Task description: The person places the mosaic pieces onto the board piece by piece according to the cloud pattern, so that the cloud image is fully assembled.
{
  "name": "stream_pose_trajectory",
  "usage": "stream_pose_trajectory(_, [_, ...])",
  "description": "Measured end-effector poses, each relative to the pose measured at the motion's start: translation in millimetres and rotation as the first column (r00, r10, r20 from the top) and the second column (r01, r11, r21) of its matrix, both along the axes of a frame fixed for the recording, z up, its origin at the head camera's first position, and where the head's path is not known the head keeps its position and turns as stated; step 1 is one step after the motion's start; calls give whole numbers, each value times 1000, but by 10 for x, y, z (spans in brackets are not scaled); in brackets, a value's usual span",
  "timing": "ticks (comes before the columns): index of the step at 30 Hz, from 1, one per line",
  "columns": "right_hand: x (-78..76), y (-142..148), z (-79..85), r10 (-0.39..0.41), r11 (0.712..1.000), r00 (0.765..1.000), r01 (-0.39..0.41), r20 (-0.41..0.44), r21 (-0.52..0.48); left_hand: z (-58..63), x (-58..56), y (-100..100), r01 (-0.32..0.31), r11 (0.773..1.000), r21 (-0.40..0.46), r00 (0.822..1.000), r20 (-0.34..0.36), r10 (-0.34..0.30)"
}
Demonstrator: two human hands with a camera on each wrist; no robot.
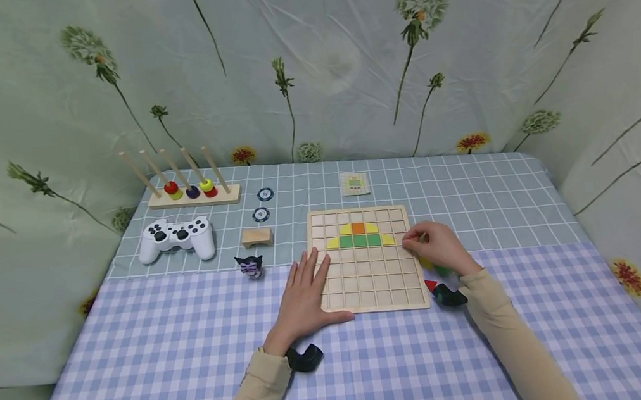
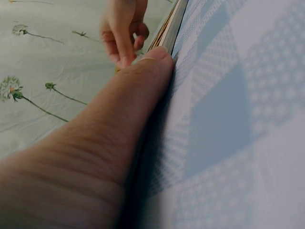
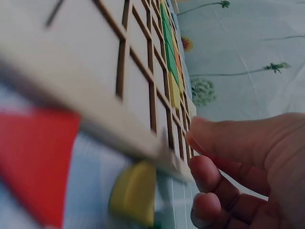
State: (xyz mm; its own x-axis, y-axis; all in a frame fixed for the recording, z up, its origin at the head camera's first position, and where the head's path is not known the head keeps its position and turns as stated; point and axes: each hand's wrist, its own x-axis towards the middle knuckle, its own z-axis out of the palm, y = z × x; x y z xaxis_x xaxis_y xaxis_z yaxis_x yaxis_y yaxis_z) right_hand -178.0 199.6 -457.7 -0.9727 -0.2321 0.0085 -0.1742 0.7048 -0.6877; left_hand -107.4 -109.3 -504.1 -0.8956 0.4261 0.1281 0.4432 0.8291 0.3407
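Wood bd [image 1: 370, 282], L grip [image 1: 304, 298] splayed, touching

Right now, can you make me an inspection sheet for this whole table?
Surface: checked cloth, grey-blue lined cloth at the back.
Job's things: wooden board holding green pieces, orange piece, yellow pieces; loose red piece and loose yellow piece beside it; pattern card behind.
Clutter: game controller, peg stand, two chips, wooden block, small figure.
Left grip: spread out, touching the board's left side.
Right grip: pinching at the board's right edge; can't tell whether it holds anything.
Cables: nothing seen.
Surroundings: flower-printed cloth.
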Motion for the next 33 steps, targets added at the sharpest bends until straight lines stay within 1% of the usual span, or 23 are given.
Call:
stream_pose_trajectory(5, [118,170,22,-6,999,999,5,35,39,3,2,-4,-1,1000,-1,1000,-1,1])
stream_pose_trajectory(12, [245,333,63,47,995,997,-52,60,82,-1,3,-7,4,1000,6,1000,-30,-4])
stream_pose_trajectory(16, [288,362,73,56,993,996,-63,73,102,-4,5,-6,7,1000,14,999,-33,-7])
stream_pose_trajectory(19, [301,358,61,45,992,997,-53,70,119,-7,4,-6,9,1000,24,999,-36,-8])
stream_pose_trajectory(24, [313,333,34,18,988,999,-23,35,155,-12,1,-12,13,999,38,999,-50,-11])
stream_pose_trajectory(27, [330,316,25,10,990,1000,-13,21,137,-14,6,-15,14,999,39,999,-49,-12])
stream_pose_trajectory(33, [357,282,-14,-4,999,1000,3,18,40,-16,9,-8,9,1000,27,999,-34,-8])
